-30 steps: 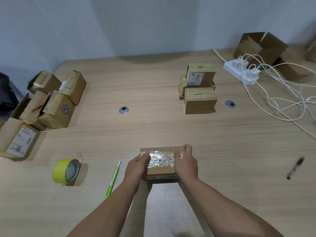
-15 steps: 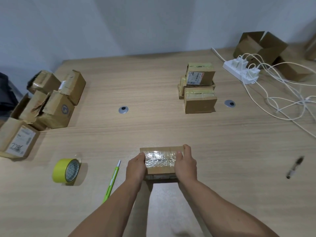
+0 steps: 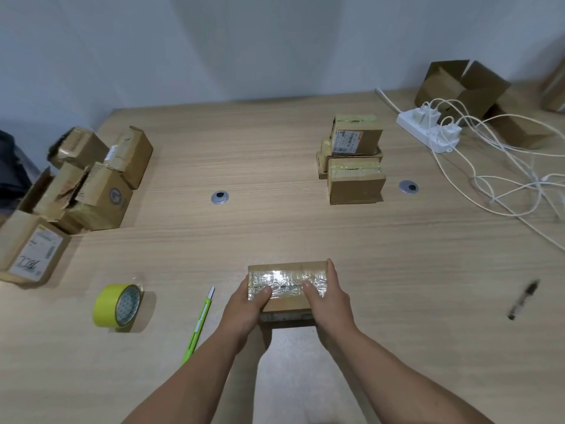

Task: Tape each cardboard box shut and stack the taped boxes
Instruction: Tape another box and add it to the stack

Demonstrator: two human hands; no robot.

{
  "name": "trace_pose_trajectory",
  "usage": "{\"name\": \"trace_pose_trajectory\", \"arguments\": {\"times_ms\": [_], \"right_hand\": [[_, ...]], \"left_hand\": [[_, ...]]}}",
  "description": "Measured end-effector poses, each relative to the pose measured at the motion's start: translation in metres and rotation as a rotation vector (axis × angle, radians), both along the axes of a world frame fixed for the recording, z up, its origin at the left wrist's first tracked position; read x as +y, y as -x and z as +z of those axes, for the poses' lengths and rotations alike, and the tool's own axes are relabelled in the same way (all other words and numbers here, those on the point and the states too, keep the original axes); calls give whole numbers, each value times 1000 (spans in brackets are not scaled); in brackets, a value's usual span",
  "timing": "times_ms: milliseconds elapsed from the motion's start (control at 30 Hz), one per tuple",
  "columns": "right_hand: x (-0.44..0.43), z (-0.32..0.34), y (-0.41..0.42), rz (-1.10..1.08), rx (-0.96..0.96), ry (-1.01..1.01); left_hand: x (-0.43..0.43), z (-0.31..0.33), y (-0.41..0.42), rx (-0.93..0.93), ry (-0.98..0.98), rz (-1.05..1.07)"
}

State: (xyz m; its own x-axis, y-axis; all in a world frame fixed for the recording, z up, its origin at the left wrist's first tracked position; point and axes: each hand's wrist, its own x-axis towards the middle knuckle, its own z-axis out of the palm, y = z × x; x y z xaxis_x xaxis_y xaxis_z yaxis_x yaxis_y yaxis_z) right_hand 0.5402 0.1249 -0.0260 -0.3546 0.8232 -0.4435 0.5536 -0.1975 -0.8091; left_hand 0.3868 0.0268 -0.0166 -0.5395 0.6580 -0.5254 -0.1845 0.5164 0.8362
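My left hand (image 3: 244,307) and right hand (image 3: 328,301) grip the cardboard box (image 3: 284,304) on the bench (image 3: 275,234) near me, thumbs on its tape (image 3: 287,278); some taped boxes (image 3: 354,166) are stacked; the left pile (image 3: 91,185) waits.

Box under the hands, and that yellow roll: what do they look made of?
Box: brown cardboard, matte, with a glossy clear strip on top, likely plastic tape, judging by its wrinkled glare. Roll: yellow tape, probably plastic, with a smooth sheen.
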Motion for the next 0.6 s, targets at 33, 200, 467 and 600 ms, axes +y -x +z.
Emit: {"name": "trace_pose_trajectory", "arguments": {"times_ms": [33, 200, 467, 600], "right_hand": [[0, 0, 0, -8, 10, 3], [4, 0, 1, -58, 47, 28], [25, 18, 0, -138, 196, 102], [30, 18, 5, -186, 378, 416]], "left_hand": [[-1, 1, 0, -44, -1, 11], [0, 1, 4, -164, -2, 77], [-3, 8, 18, -300, -71, 267], [-5, 14, 26, -439, -130, 333]]}}
